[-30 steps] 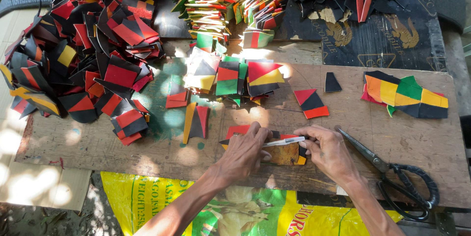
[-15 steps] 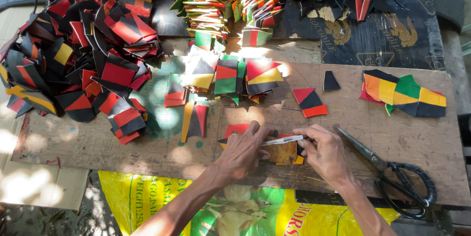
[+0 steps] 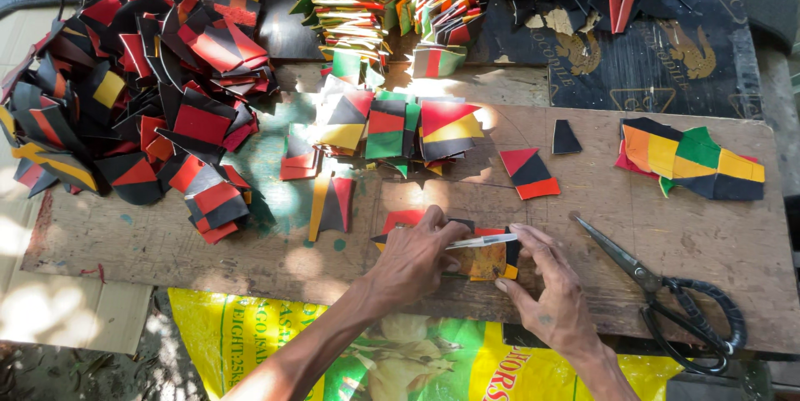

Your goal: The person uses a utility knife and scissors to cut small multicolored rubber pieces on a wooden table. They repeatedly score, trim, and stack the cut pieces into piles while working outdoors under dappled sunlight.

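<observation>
Both hands meet at the near edge of the wooden desk. Left hand lies curled over a small stack of coloured pieces, its fingers gripping a thin white pen-like tool whose long axis runs nearly level, left to right, tip toward the right hand. Right hand is loosely open, fingertips pressing the stack's right edge. Most of the stack is hidden under the left hand, and the tool's kind is hard to make out. Black-handled scissors lie just right, blades pointing up-left.
</observation>
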